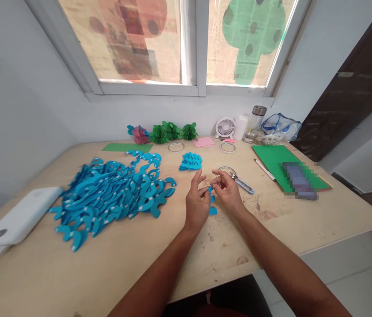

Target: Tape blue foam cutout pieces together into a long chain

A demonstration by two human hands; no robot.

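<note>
Wooden bench (133, 264), newspaper-lined window (202, 48) above it, tiled floor (354, 268) below it, left hand (198, 207) and right hand (228, 192) pinching blue paper cutout (213, 208).

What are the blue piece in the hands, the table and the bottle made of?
Blue piece: likely matte paper or card, judging by its flat colour and cut edges.
Table: wood or a lookalike, dull, with grain and knots.
Bottle: clear, glossy glass or plastic, being see-through; its silvery cap may be metal.

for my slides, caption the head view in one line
Left hand and right hand hold a blue paper piece near a heap of blue cutouts.
</note>
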